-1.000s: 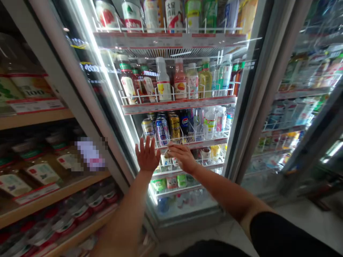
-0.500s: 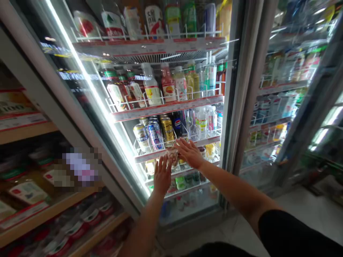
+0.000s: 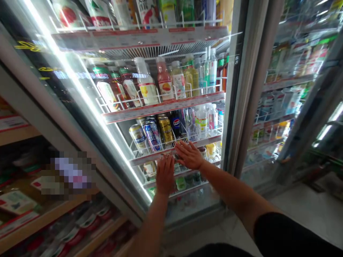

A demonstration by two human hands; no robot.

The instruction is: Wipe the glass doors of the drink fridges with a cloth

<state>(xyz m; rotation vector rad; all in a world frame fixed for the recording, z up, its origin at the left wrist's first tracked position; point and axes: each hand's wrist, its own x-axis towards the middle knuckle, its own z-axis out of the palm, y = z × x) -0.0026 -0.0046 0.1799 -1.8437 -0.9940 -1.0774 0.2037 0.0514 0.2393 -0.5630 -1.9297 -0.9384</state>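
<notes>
Both of my hands are stretched toward the glass front of a lit drinks fridge, low in its middle. My left hand [image 3: 165, 174] is flat with its fingers pointing up, and nothing shows in it. Close beside it, to the right and slightly higher, my right hand [image 3: 189, 155] is spread with fingers pointing left, also holding nothing. Both seem to lie against the glass; exact contact is hard to make out. Behind the glass, just above the hands, stand a blue can [image 3: 152, 135], a gold can [image 3: 166, 130] and a dark Pepsi bottle [image 3: 176, 123] on a wire-fronted shelf.
Higher shelves hold juice bottles, among them a pink one [image 3: 164, 80]. A metal door frame [image 3: 248, 82] divides this fridge from another on the right. At left, wooden shelves [image 3: 61, 210] carry packaged goods. Grey floor [image 3: 286, 208] shows at lower right.
The view has come nearer to the fridge and shifted a little. My left hand has moved closer to my right hand, its fingers now nearer together. The right hand stays on the same area.
</notes>
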